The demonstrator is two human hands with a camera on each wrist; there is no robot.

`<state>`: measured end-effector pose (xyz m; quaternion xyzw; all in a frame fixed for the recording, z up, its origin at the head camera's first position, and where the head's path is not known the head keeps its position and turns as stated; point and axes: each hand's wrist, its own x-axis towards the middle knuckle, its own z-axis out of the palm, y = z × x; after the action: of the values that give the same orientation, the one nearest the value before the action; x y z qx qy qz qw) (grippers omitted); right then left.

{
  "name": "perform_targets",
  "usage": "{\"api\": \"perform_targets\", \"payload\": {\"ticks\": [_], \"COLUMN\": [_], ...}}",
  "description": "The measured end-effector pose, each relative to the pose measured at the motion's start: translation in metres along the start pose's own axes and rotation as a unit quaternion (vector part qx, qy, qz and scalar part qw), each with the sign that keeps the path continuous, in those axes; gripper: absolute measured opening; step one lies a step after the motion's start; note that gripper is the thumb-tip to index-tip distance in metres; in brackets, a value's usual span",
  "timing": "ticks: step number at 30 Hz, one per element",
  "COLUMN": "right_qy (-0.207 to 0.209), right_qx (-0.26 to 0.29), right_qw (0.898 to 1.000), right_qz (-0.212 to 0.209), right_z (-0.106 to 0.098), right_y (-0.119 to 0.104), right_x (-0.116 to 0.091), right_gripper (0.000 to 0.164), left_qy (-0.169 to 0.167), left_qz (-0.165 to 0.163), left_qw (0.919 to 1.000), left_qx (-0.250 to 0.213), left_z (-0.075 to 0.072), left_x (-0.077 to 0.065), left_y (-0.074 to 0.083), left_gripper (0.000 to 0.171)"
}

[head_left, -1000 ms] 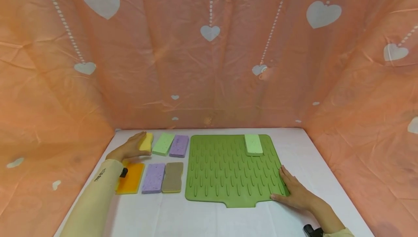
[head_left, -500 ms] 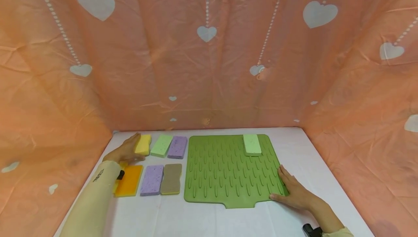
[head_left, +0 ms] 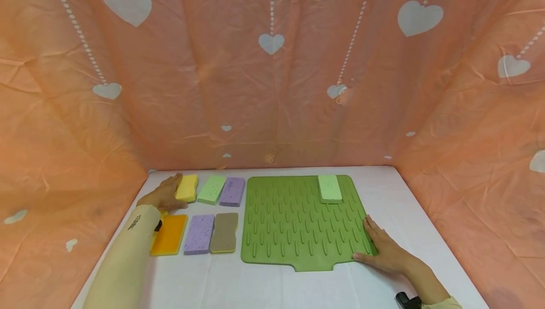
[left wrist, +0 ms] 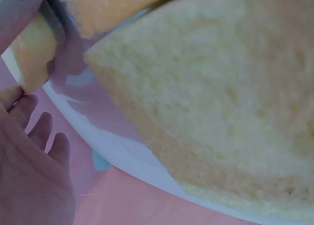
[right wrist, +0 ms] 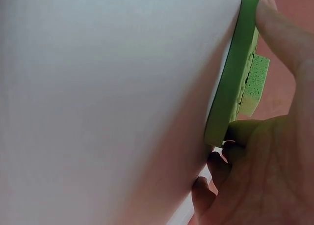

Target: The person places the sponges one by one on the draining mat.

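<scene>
In the head view, my left hand lies at the left side of a yellow sponge in the back row, fingers extended. The left wrist view shows a fingertip touching the sponge's corner, while the thumb overlaps its other end. My right hand spreads over the right edge of a green ridged mat, thumb toward its front corner. From the right wrist, the thumb and index finger touch that mat edge. A pale green sponge lies on the mat's back right part.
A green sponge and a purple sponge continue the back row. In front lie an orange-topped sponge, a purple sponge and a grey-brown sponge. An orange curtain encloses the white table.
My left hand has drawn back slightly to the left, uncovering more of the yellow sponge. My right hand and the mat keep their places; the head view shifts slightly.
</scene>
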<state>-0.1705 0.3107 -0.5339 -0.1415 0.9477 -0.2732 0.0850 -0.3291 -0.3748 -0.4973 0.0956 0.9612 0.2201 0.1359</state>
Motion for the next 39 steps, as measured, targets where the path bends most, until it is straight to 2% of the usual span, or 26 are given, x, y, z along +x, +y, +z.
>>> {"api": "perform_targets", "payload": {"ticks": [3, 8, 26, 35, 39], "right_qy": [0.001, 0.005, 0.010, 0.011, 0.014], "right_qx": [0.000, 0.003, -0.001, 0.005, 0.009], "right_qw": [1.000, 1.000, 1.000, 1.000, 1.000], "right_qz": [-0.001, -0.003, -0.007, -0.010, -0.011], "right_z": [0.001, 0.001, 0.001, 0.001, 0.001], "right_y": [0.000, -0.001, 0.003, 0.001, 0.001], "right_x": [-0.001, -0.002, 0.000, 0.000, 0.000], "right_gripper": [0.116, 0.116, 0.117, 0.116, 0.116], "left_qy": [0.003, 0.005, 0.019, 0.028, 0.028], "left_qz": [0.006, -0.007, -0.033, -0.046, -0.046], "left_qw": [0.9999, 0.9998, 0.9993, 0.9985, 0.9984], "left_qx": [0.012, 0.020, -0.004, 0.003, -0.015], "left_z": [0.000, 0.002, 0.007, 0.009, 0.011], "left_x": [0.001, 0.002, -0.006, -0.009, -0.009], "left_y": [-0.002, -0.004, 0.001, -0.005, -0.008], "left_gripper": [0.121, 0.121, 0.121, 0.126, 0.131]}}
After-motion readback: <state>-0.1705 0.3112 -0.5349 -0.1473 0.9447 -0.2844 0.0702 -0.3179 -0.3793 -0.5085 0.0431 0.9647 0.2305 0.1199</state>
